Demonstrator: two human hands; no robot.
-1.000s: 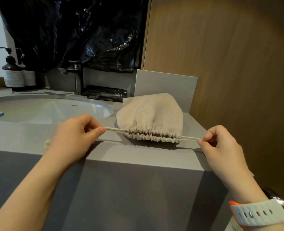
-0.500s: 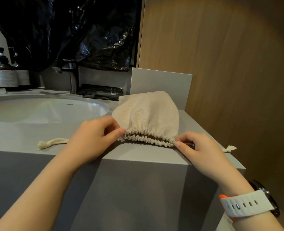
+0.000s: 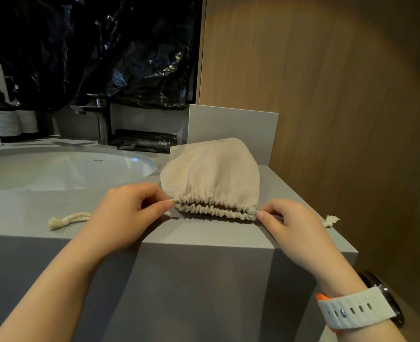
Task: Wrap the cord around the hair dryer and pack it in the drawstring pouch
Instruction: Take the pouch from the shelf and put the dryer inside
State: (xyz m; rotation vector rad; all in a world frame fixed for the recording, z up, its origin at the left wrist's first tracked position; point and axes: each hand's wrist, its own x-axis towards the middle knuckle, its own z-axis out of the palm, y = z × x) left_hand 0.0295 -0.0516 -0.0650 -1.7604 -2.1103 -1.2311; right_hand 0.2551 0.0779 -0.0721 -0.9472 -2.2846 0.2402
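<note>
Beige drawstring pouch lies on the table near the front-right corner, just right of the sink basin. It bulges, and the mouth is cinched into tight ruffles facing the front edge. Fabric hides the contents. Left hand pinches the drawstring at the mouth's left end; right hand pinches it at the right end. Knotted cord ends trail outward past both hands. Two pump bottles stand at the back-left.

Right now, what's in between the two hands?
The gathered mouth of the drawstring pouch, on the counter, sits between the left hand and right hand, which pinch its drawstring; the head view shows it.
</note>
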